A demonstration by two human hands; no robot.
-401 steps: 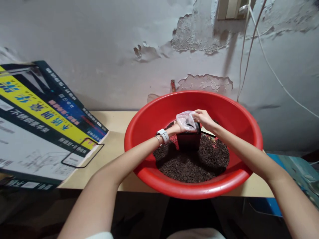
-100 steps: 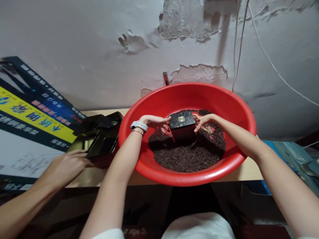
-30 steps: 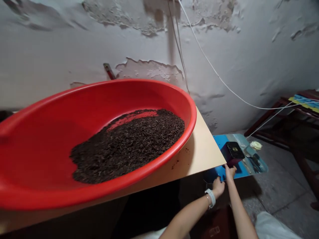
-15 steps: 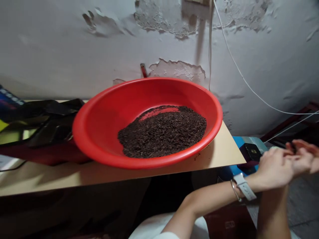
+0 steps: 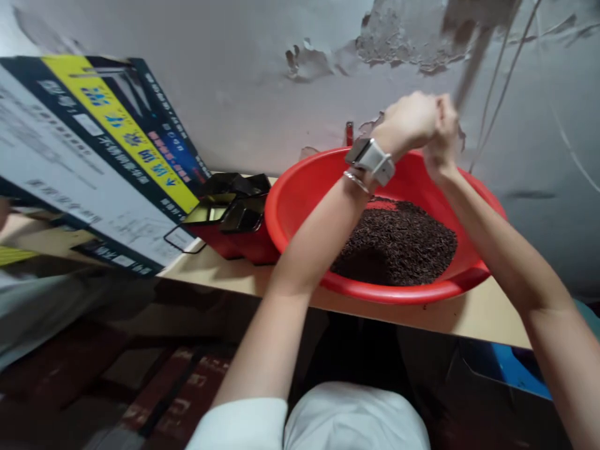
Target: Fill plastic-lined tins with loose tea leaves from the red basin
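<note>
My left hand (image 5: 409, 122), with a pale-strapped watch (image 5: 374, 161) and a thin bangle on its wrist, is raised over the back of a red basin (image 5: 293, 197). My right hand (image 5: 442, 132) is pressed against it. Both hands are closed, their fingers clasped together and partly blurred, and no object shows in them. Below them, dark dried tea leaves (image 5: 403, 240) lie heaped in the basin, which stands on a light wooden table (image 5: 234, 279). My forearms cross in front of the basin and hide parts of its rim.
Left of the basin are red-and-black tins (image 5: 229, 240), some open. A large printed box (image 5: 103, 162) leans at the left. Peeling wall (image 5: 244, 81) stands behind the table, with hanging cables (image 5: 504, 81). A blue object (image 5: 518, 372) lies below the right end.
My clasped hands have moved from the far right, beyond the table's end, up over the basin. The view has swung left, bringing in the printed box and more of the tins.
</note>
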